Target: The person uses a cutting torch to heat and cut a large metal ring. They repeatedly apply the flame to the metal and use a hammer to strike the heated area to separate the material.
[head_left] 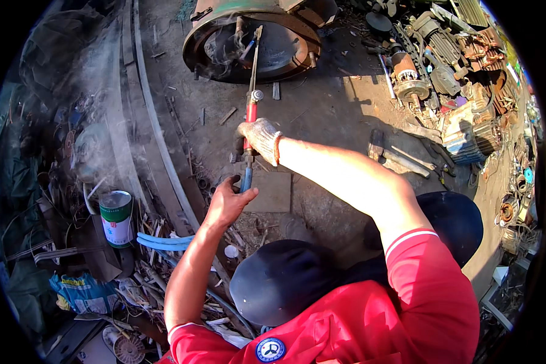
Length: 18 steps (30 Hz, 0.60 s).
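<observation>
My right hand (259, 140), in a pale knitted glove, is closed around the red handle of a gas torch (252, 111). The torch's long metal tube points away from me, its tip inside the open round end of a rusty metal housing (191, 45). Some smoke hangs within the opening. Below the right hand, a blue hose (247, 177) leaves the torch's rear end. My bare left hand (227, 202) has its fingers and thumb around that hose; part of the grip is hidden.
Rusty motors and metal parts (409, 79) are heaped at the right. A hammer (377, 144) lies on the ground nearby. At left stand a green-and-white can (116, 221) and a blue bag (86, 295) among scraps. A long metal strip (155, 115) runs past, with smoke drifting over it.
</observation>
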Motion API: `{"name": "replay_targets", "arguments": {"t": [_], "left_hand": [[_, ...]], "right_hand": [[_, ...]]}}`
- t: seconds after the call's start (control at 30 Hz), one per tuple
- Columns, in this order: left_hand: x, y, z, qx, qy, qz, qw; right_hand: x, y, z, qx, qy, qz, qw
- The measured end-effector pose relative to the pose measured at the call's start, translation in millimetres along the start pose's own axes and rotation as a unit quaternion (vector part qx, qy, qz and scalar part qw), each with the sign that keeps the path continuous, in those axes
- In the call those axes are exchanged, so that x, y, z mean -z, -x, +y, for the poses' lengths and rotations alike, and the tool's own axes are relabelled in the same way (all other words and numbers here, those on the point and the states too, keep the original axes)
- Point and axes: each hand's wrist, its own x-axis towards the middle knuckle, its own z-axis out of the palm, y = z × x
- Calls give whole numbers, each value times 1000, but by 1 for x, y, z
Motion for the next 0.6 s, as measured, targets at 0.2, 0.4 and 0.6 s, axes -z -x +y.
{"name": "replay_targets", "arguments": {"t": [0.2, 0.4, 0.6], "left_hand": [[-27, -33, 29, 93, 310, -79, 943], [-63, -62, 47, 101, 315, 1, 944], [-77, -76, 61, 46, 273, 123, 953]], "right_hand": [[23, -1, -32, -21, 39, 6, 999], [37, -32, -34, -13, 76, -37, 996], [96, -34, -65, 18, 151, -208, 966]]}}
